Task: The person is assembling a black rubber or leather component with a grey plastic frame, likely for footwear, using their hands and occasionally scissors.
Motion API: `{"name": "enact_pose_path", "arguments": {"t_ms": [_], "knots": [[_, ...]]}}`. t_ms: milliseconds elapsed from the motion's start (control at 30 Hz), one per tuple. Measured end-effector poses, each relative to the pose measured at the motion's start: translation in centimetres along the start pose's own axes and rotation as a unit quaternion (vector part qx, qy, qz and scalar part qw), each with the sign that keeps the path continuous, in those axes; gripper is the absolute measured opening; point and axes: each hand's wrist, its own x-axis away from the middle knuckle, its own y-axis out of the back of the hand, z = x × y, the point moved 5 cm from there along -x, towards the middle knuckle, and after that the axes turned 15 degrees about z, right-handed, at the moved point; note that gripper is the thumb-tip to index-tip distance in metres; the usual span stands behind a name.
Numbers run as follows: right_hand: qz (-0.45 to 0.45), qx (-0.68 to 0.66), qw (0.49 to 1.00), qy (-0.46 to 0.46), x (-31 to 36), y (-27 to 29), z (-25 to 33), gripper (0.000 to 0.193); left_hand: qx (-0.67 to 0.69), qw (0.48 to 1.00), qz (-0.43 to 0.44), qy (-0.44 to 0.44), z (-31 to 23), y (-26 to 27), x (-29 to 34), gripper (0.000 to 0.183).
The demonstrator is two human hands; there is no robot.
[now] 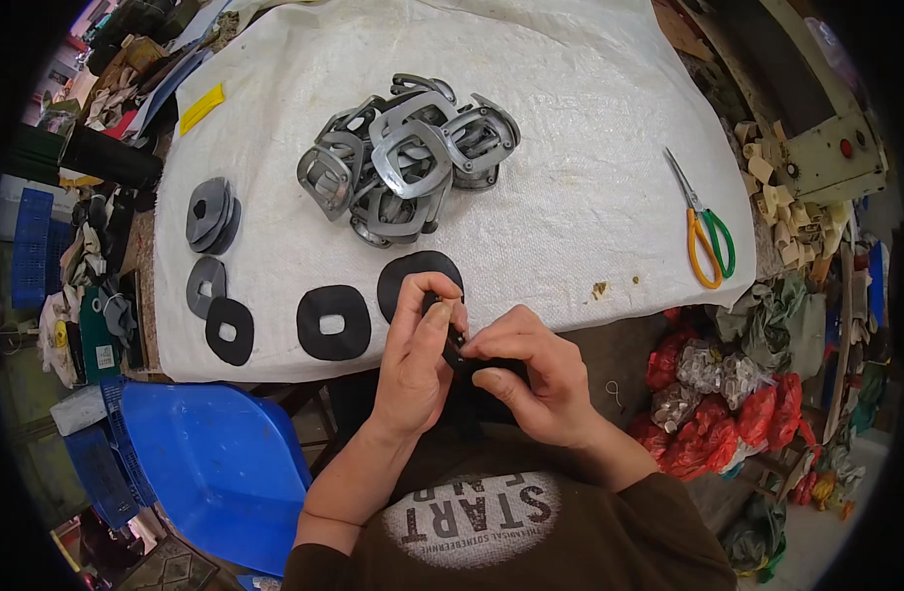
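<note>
Piece (454, 358), black, between both hands (416, 360), near edge of white sheet (580, 217).

Over our worktop (610, 108) we see a white woven plastic sheet (570, 246). Far in the middle we find a heap of grey metal frames (383, 163); far left, a flat yellow strip (202, 109); left, grey rounded pads (203, 230) with central holes; near, black rounded-square pads (350, 343); right, metal scissors (696, 205) with orange and green handles.
</note>
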Motion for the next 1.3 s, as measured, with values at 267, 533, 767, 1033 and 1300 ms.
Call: {"name": "enact_pose_path", "arguments": {"t_ms": [267, 533, 767, 1033, 1300], "knots": [[-0.026, 0.051, 0.998, -0.019, 0.2, 0.2, 0.2, 0.027, -0.151, 0.988, 0.028, -0.031, -0.2, 0.2, 0.2, 0.028], [-0.058, 0.003, 0.996, -0.065, 0.3, 0.2, -0.3, 0.023, -0.236, 0.970, 0.032, -0.046, -0.4, 0.0, 0.1, 0.038], [-0.005, -0.190, 0.963, -0.189, 0.9, 0.0, -2.5, 0.020, -0.275, 0.959, 0.064, -0.009, 0.0, 0.0, 0.1, 0.037], [0.039, 0.016, 0.983, -0.180, 0.0, 0.7, -1.2, 0.020, -0.360, 0.932, 0.031, -0.022, 0.2, 0.8, 0.0, 0.039], [0.076, -0.109, 0.968, -0.213, 0.3, 0.4, -2.0, 0.020, -0.351, 0.935, 0.055, -0.011, 0.4, 0.5, 0.0, 0.037]]}}
